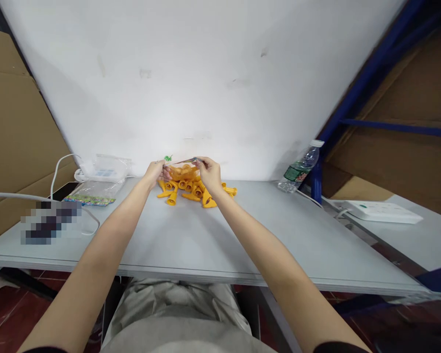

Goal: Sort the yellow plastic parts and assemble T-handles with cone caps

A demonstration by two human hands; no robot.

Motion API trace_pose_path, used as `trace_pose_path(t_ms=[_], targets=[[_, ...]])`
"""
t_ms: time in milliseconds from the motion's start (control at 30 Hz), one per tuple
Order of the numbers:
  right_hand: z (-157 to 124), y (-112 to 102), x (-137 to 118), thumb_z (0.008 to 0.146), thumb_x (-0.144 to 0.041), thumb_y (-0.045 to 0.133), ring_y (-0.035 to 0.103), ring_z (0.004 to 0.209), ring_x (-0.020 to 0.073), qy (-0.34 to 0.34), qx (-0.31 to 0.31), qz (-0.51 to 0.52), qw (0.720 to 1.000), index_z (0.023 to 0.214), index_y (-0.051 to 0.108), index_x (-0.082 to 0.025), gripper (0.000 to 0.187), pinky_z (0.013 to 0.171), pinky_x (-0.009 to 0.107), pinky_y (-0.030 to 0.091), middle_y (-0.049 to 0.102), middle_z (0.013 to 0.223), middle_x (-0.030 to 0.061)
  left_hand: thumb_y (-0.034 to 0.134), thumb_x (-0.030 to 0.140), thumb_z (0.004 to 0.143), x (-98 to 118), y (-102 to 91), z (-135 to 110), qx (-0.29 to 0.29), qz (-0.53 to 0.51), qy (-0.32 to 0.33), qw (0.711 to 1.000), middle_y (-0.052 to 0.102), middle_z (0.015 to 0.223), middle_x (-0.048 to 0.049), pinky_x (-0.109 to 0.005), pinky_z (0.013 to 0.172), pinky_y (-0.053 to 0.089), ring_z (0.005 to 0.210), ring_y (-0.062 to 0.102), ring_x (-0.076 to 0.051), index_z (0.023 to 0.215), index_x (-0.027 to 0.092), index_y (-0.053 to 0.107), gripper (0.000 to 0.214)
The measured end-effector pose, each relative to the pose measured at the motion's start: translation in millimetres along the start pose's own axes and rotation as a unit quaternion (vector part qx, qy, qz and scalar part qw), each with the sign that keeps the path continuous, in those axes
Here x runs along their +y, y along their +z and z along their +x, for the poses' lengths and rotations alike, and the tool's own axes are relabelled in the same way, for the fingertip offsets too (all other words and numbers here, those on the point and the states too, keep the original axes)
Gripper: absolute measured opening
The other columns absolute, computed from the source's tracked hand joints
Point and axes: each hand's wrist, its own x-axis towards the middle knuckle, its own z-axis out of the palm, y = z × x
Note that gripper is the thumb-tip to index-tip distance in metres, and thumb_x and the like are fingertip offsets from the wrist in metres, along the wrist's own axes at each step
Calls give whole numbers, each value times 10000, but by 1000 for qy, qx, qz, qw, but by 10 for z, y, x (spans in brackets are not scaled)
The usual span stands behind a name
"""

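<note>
My left hand (156,171) and my right hand (210,173) are both closed on the upper edge of a clear plastic bag (183,171), one at each end. A thin printed strip runs along that edge between my fingers. Orange-yellow shapes show in or behind the clear film; I cannot tell which. Below and around the bag lies a pile of yellow plastic pieces (172,198), some with flared, hollow round ends. A small green thing (168,158) shows just beyond my left hand, its kind unclear.
On the left lie another clear bag with a printed strip (91,200), a white cable (55,171) and a blurred-out item (51,223). A plastic bottle (301,167) leans against the blue frame at right. Beyond it lies a white power strip (384,212). A white wall backs the grey table (191,245).
</note>
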Motion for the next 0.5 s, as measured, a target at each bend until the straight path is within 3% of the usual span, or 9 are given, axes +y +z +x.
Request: trace_pose_path(t_ms=[100, 167, 267, 367, 500], targets=[[65, 11, -60, 855, -366, 574, 688, 899, 217, -16, 6, -23, 1000, 904, 698, -185, 226, 881, 390, 521, 725, 864, 67, 484, 301, 860, 145, -7, -5, -26, 150, 4, 988, 620, 501, -88, -278, 546, 488, 516, 631, -195, 610, 143, 612, 322], [110, 6, -89, 868, -402, 558, 691, 841, 212, -14, 11, -30, 999, 915, 691, -181, 263, 836, 387, 531, 708, 807, 59, 481, 302, 860, 230, -9, -19, -12, 191, 41, 981, 681, 620, -118, -291, 620, 494, 653, 667, -210, 612, 137, 631, 333], [195, -12, -140, 883, -466, 533, 682, 736, 181, -37, 35, -40, 998, 924, 677, -194, 311, 750, 349, 538, 679, 770, 29, 479, 350, 875, 347, 14, -45, 10, 161, 133, 978, 729, 853, -136, -318, 739, 499, 881, 665, -227, 702, 135, 667, 334], [294, -35, -237, 885, -527, 515, 660, 665, 144, -77, 57, -42, 995, 938, 669, -206, 360, 695, 313, 534, 675, 835, 24, 484, 432, 880, 451, 60, -64, 10, 103, 157, 982, 714, 1002, -140, -357, 788, 505, 970, 642, -236, 841, 139, 672, 351], [385, -83, -447, 872, -585, 520, 650, 683, 126, -114, 30, -31, 993, 1031, 661, -234, 410, 691, 293, 541, 670, 987, 37, 497, 503, 877, 565, 95, -99, 18, 47, 212, 976, 675, 1139, -112, -380, 835, 510, 1080, 611, -248, 975, 176, 669, 382]])
